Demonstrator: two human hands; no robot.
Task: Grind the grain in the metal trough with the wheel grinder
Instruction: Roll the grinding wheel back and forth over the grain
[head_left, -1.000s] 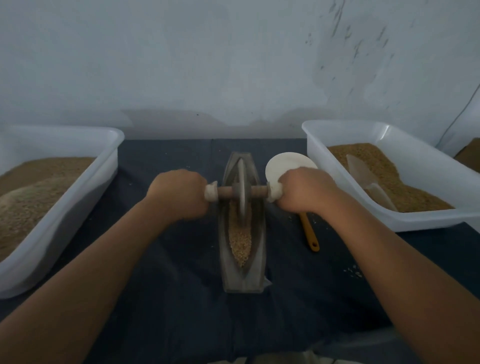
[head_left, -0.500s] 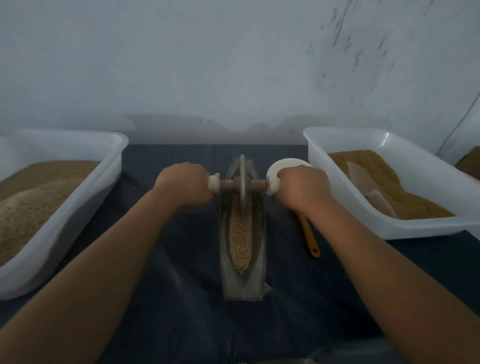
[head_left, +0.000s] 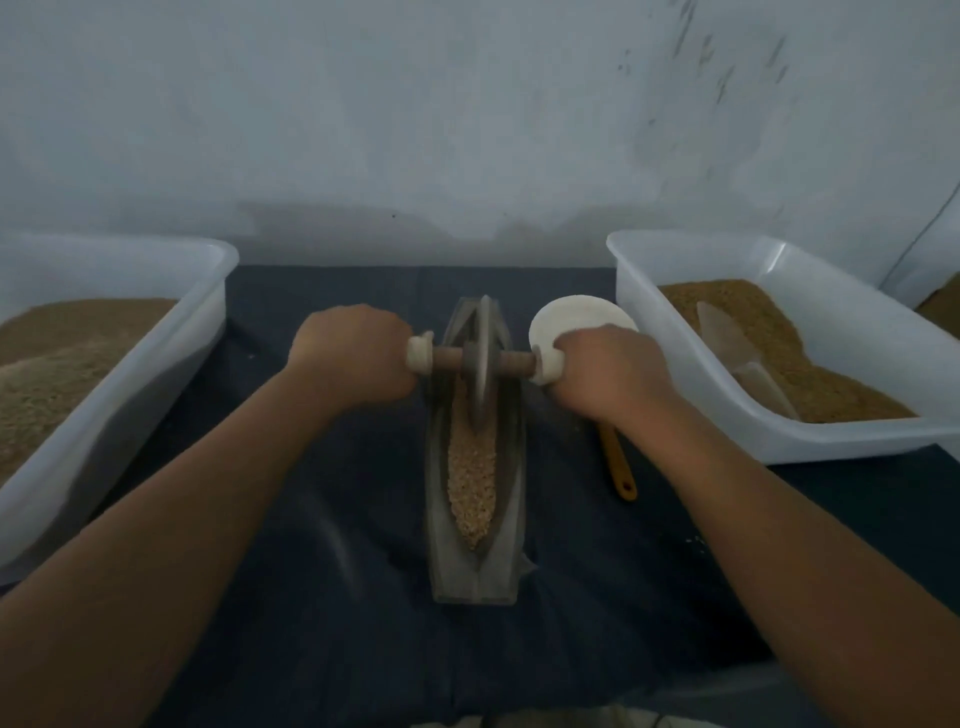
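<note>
A narrow boat-shaped metal trough (head_left: 511, 499) lies lengthwise on the dark cloth in the middle. Tan grain (head_left: 471, 467) fills its groove on the near side. The wheel grinder (head_left: 483, 364), a grey metal disc on a wooden axle with pale end caps, stands upright in the far half of the trough. My left hand (head_left: 353, 364) grips the axle's left handle. On the other side my right hand (head_left: 605, 376) grips the right handle. Both fists hide the handle ends.
A white plastic tub (head_left: 156, 364) of brown grain stands at the left. Another tub (head_left: 670, 384) at the right holds grain and a clear scoop (head_left: 727, 343). A white spoon (head_left: 576, 317) with an orange handle (head_left: 618, 467) lies right of the trough. A wall rises behind.
Both hands rolled the wheel away from me along the trough, then slightly back. More of the grain in the near groove is uncovered than a second ago.
</note>
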